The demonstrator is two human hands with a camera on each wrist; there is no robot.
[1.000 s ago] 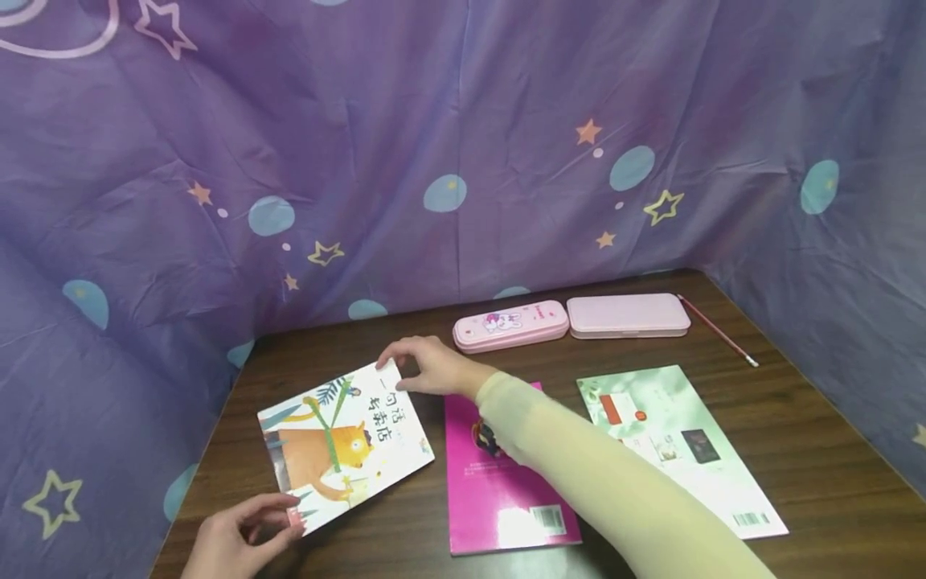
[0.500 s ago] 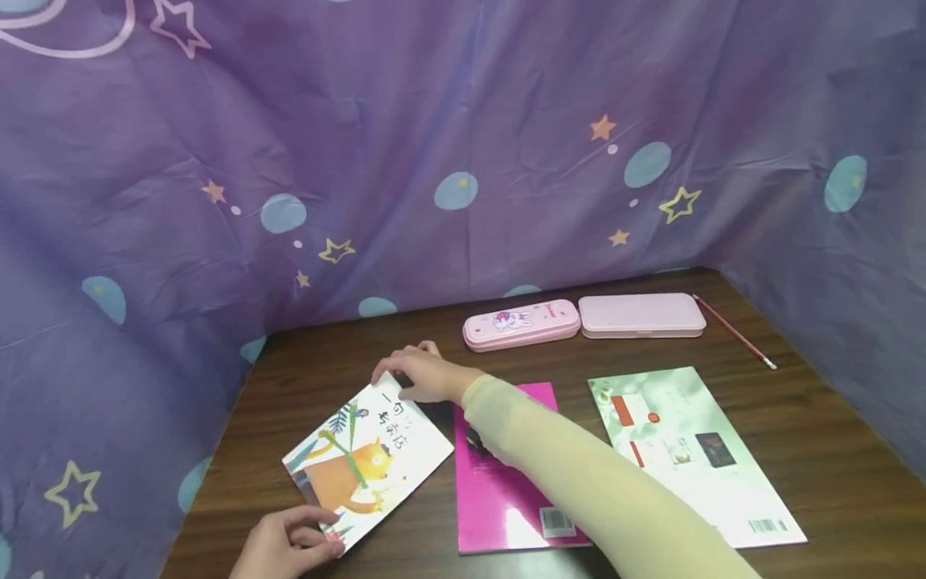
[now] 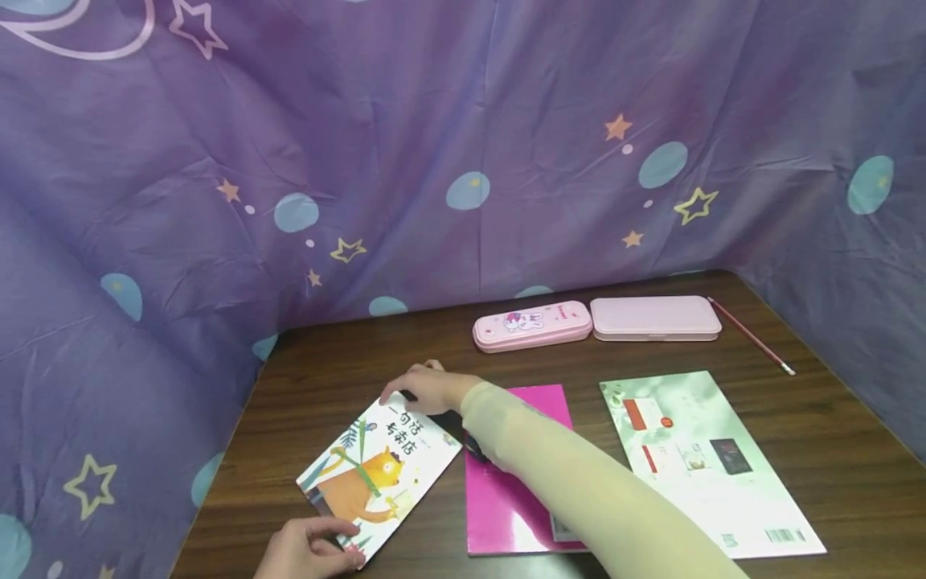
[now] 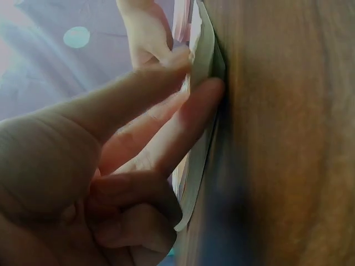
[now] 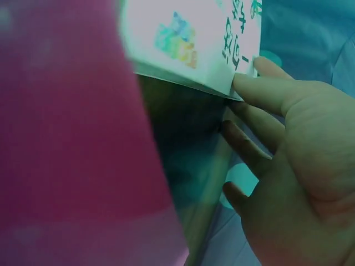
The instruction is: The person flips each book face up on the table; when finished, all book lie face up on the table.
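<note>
A picture book [image 3: 379, 474] with an orange cat on its white cover lies askew at the near left of the wooden table [image 3: 340, 362]. My left hand [image 3: 340, 540] pinches its near corner. In the left wrist view that hand [image 4: 197, 75] has its thumb on top and a finger under the book's edge [image 4: 194, 166]. My right hand [image 3: 405, 394], in a pale yellow sleeve, holds the far corner. The right wrist view shows this hand [image 5: 236, 105] with its thumb on the corner of the book [image 5: 194, 39], raised slightly off the table.
A magenta book [image 3: 506, 498] lies just right of the picture book, partly under my right forearm. Farther right is a green-white book [image 3: 694, 458]. Two pink pencil cases [image 3: 531, 326] [image 3: 654, 318] and a red pencil [image 3: 752, 346] sit at the back. Purple starred cloth [image 3: 434, 145] walls the table.
Both hands have turned the picture book and drawn it nearer to me and closer to the magenta book. My right hand sits lower on the far corner.
</note>
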